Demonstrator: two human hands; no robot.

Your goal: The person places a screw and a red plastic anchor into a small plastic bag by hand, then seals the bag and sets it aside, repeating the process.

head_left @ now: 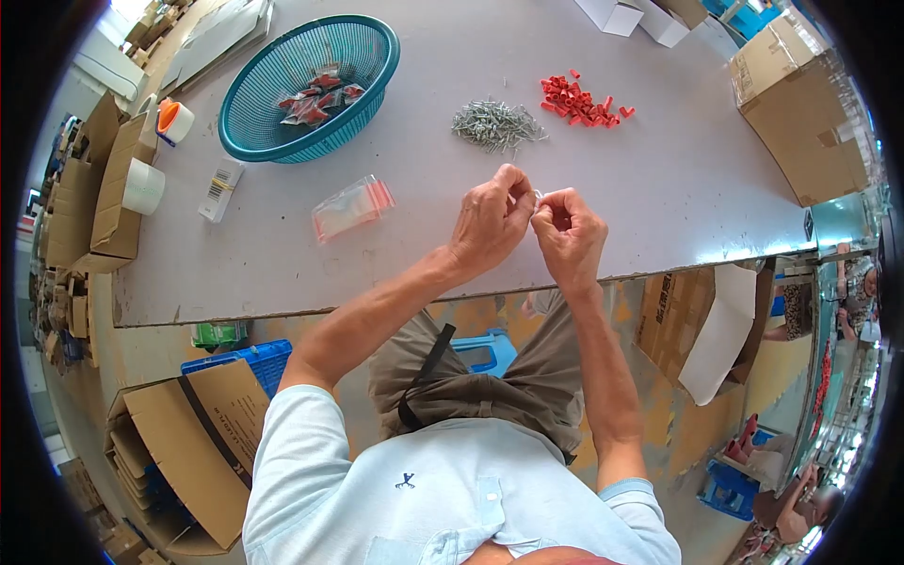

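My left hand (493, 215) and my right hand (571, 234) meet over the near part of the table, fingertips pinched. Between them shows a small whitish piece (538, 196), too small to name. Just beyond the hands lies a heap of silver screws or nails (495, 125). To its right is a pile of short red plastic tubes or plugs (582, 102). Left of my hands, a stack of clear plastic bags with red edges (352, 209) lies flat. A teal plastic basket (247, 127) farther left holds several small filled bags (315, 102).
A cardboard box (800, 104) stands at the table's right end. Tape rolls (143, 185), a banded stack of labels (220, 190) and an open carton (113, 207) sit on the left. White boxes (621, 14) are at the far edge. Below are cartons (202, 443) and a blue stool (488, 352).
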